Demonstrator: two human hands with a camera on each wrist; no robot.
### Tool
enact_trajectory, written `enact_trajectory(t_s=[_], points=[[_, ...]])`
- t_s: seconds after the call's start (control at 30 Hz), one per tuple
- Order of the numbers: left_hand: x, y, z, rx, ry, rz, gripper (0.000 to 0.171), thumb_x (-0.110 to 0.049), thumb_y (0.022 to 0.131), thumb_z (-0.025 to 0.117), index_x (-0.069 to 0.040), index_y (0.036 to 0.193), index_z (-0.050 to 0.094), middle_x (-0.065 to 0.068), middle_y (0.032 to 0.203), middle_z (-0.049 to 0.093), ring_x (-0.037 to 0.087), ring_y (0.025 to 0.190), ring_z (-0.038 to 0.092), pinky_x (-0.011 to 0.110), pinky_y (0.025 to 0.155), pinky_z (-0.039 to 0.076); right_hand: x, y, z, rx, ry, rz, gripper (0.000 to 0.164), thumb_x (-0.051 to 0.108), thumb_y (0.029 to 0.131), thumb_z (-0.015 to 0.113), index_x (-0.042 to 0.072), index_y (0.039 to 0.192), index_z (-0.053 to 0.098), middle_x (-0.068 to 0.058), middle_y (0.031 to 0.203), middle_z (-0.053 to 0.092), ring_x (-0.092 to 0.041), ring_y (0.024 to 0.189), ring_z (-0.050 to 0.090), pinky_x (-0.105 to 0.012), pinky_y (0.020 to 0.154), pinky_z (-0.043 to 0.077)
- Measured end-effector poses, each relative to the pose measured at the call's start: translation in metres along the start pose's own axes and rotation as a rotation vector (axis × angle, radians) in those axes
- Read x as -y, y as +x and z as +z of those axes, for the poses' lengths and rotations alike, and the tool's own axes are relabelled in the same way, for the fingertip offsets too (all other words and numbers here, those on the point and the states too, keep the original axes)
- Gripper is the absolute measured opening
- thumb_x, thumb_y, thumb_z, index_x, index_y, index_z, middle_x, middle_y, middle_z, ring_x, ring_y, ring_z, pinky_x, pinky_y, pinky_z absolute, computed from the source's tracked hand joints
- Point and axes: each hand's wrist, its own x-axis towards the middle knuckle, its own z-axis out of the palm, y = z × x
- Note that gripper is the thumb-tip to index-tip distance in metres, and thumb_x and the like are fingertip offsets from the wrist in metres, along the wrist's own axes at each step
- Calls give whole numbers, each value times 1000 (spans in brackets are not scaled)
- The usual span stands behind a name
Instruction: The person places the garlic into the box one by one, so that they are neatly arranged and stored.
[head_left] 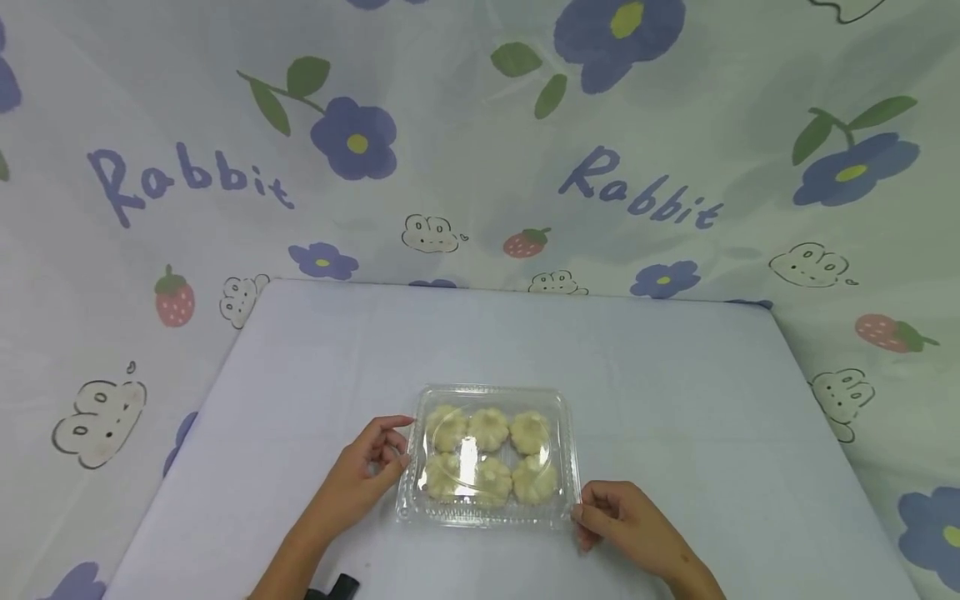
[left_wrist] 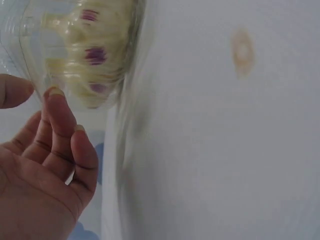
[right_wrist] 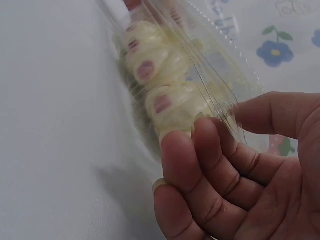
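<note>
A clear plastic clamshell box (head_left: 487, 518) with its lid closed holds several pale, flower-shaped pastries (head_left: 489, 429) in two rows. Purple filling shows on the sides of the pastries (right_wrist: 162, 102) in both wrist views. My left hand (head_left: 369, 468) pinches the box's left rim between thumb and fingertips. At the near right corner, the thumb and fingers of my right hand (head_left: 626, 525) grip the rim, the other fingers curled beneath. The box's rim (left_wrist: 32, 75) lies between thumb and index finger in the left wrist view. Whether the box is off the table, I cannot tell.
A white-covered table (head_left: 675, 400) lies under the box. Behind and beside it hangs a cloth (head_left: 465, 175) printed with flowers, strawberries and rabbits. A small black object (head_left: 343, 587) pokes in at the bottom edge near my left forearm.
</note>
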Motion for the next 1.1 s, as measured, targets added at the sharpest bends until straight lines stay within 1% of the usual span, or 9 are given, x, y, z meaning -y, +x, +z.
enact_trajectory(t_s=[0.17,0.37,0.47,0.57,0.67,0.8,0.87,0.97,1.1], points=[[-1,0,1,-10,16,-12,53,-3,99,66,-21,147,50,-2,103,66,18,79,60,29,73,50,1,1,1,-3,10,8,23,14,106,60,0,87,64,-5,77,68,-21,73,69,-35,72,59],[0,-1,1,5,18,-1,54,-2,100,63,-22,149,48,-2,101,66,16,78,59,29,71,49,0,1,-3,84,10,16,28,14,107,59,0,83,61,-1,75,67,-17,70,67,-32,71,56],[1,-3,1,28,-13,13,60,-2,101,63,-22,154,43,0,104,64,16,80,60,29,76,49,-2,1,-4,101,3,19,29,14,107,58,1,82,60,-1,74,67,-18,70,67,-32,70,54],[3,-7,2,43,-56,24,68,-2,102,62,-19,161,33,3,107,62,17,86,61,28,82,49,-4,1,-3,79,-18,18,29,15,108,58,3,81,60,-3,73,67,-20,72,66,-32,72,52],[4,-13,3,46,-86,14,72,-3,102,62,-18,163,27,5,111,61,18,90,62,28,88,49,-5,2,-2,54,-35,12,29,16,108,58,5,81,60,-6,73,67,-20,72,64,-32,73,51],[1,-23,3,44,-82,-17,73,-6,101,65,-20,163,29,4,120,59,18,90,64,29,93,47,-5,3,0,31,-38,-8,28,14,108,57,5,82,61,-7,74,67,-20,72,64,-32,73,51],[1,-27,3,41,-82,-35,71,-8,101,65,-19,162,31,4,119,60,19,90,64,29,93,47,-4,3,0,24,-39,-19,27,13,108,57,5,82,61,-5,74,67,-19,72,64,-32,72,52],[0,-32,4,30,-97,-84,61,-11,104,63,-14,159,36,4,107,64,19,85,62,29,85,49,-4,3,1,21,-40,-27,27,13,108,57,5,83,62,-3,74,67,-18,71,64,-33,70,53],[-4,-37,6,37,-131,-170,43,-15,108,59,-5,147,45,4,87,64,20,79,59,29,77,49,-7,3,2,27,-39,-30,27,13,108,56,6,83,61,-3,75,67,-18,71,64,-34,71,54]])
